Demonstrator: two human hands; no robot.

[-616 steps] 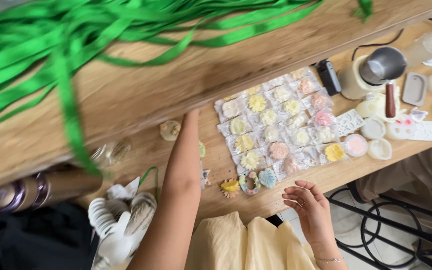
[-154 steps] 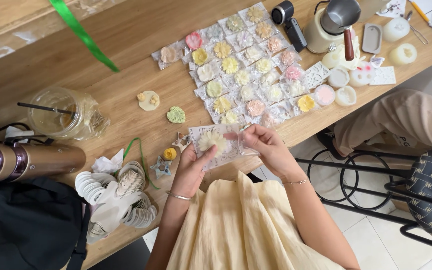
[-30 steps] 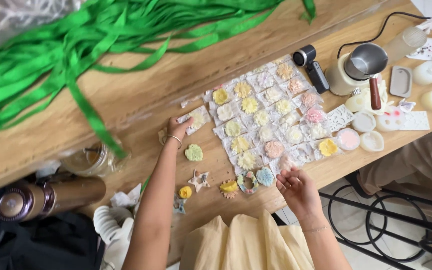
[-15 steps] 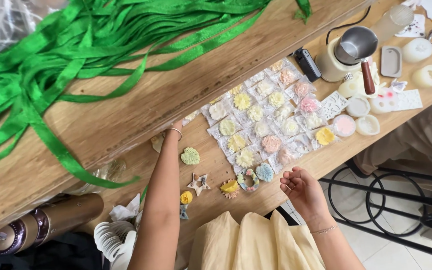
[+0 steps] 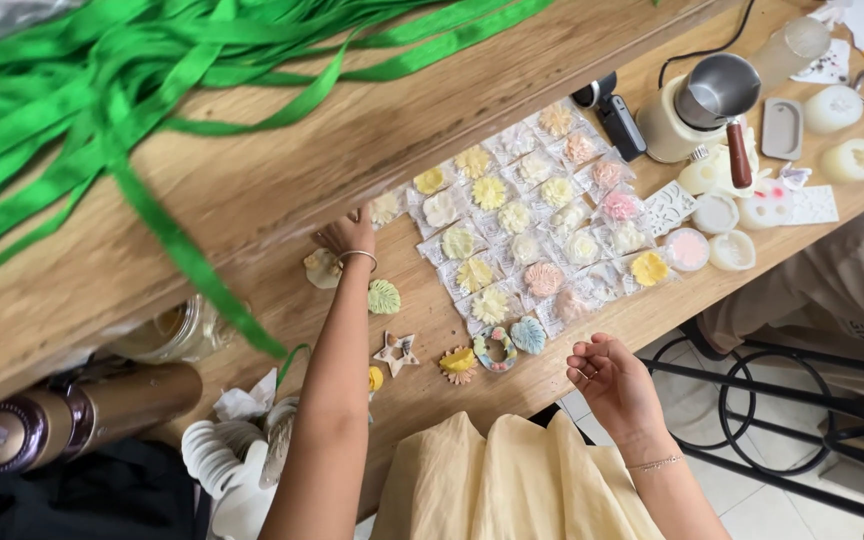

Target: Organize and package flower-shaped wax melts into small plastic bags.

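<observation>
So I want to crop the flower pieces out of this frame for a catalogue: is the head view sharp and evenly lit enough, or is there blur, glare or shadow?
Head view: the packaged flower pieces look sharp under soft, even light, with only faint sheen on the wrappers; the shelf shades the table by the left hand; the green ribbon, nearer the camera, looks slightly soft; the right hand is crisp; straight edges bow a little towards the corners.

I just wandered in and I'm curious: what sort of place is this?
Probably a small craft workshop for moulded, flower-shaped pieces. A wooden table holds rows of bagged flower pieces, a small melting pot stands beside white round moulds, and green ribbon is heaped on the shelf above.
</observation>
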